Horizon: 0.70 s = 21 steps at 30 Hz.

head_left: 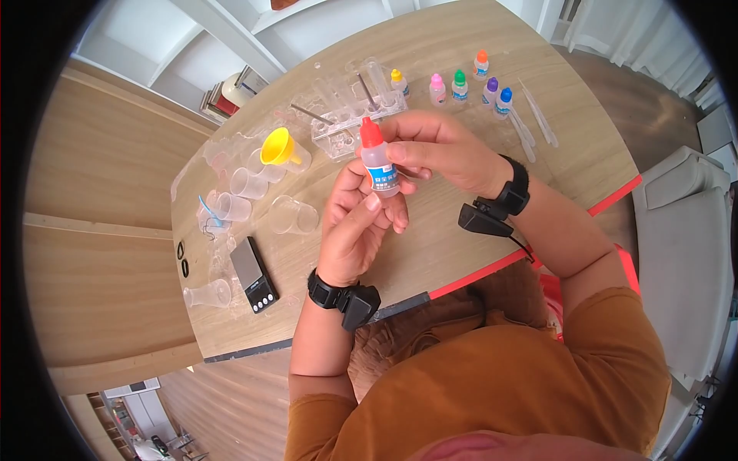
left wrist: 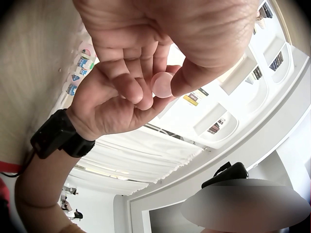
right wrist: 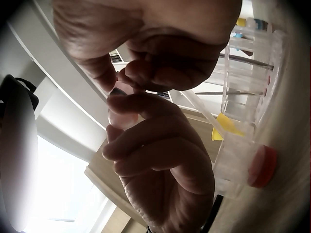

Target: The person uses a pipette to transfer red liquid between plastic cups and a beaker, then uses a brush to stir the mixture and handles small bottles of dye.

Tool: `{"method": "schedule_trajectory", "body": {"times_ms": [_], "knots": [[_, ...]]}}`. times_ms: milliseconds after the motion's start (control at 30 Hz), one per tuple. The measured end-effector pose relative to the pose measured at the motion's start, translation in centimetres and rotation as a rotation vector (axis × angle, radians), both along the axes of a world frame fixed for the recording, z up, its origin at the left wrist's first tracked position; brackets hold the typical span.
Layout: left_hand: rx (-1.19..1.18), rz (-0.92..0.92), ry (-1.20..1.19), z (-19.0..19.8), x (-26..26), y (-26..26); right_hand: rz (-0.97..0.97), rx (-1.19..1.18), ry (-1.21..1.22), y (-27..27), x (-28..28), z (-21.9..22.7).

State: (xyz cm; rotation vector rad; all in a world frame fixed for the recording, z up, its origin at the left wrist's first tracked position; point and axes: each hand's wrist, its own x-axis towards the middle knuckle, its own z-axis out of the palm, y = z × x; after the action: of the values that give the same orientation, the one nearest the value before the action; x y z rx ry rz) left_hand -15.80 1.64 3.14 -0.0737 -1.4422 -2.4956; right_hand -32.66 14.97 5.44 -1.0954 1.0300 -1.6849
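A small clear bottle with a red cap and blue label is held upright above the table, between both hands. My left hand grips its lower part, thumb on the front near the base. My right hand holds the upper part below the cap, thumb at the side. The left wrist view shows the round bottle base between the fingers of the left hand. In the right wrist view the bottle is partly hidden by the fingers of both hands.
Behind the hands stands a clear rack with test tubes. Dropper bottles with coloured caps, including a green one, and plastic pipettes lie beyond the right hand. Leftward are a yellow funnel, clear cups, a black scale and a flask.
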Motion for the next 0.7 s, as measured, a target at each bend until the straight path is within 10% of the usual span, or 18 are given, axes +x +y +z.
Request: {"method": "schedule_trajectory", "body": {"times_ms": [700], "knots": [[0.042,-0.034,0.002,-0.05,-0.11,-0.21,-0.046,0.005,0.031,-0.26,0.26,-0.33]]}}
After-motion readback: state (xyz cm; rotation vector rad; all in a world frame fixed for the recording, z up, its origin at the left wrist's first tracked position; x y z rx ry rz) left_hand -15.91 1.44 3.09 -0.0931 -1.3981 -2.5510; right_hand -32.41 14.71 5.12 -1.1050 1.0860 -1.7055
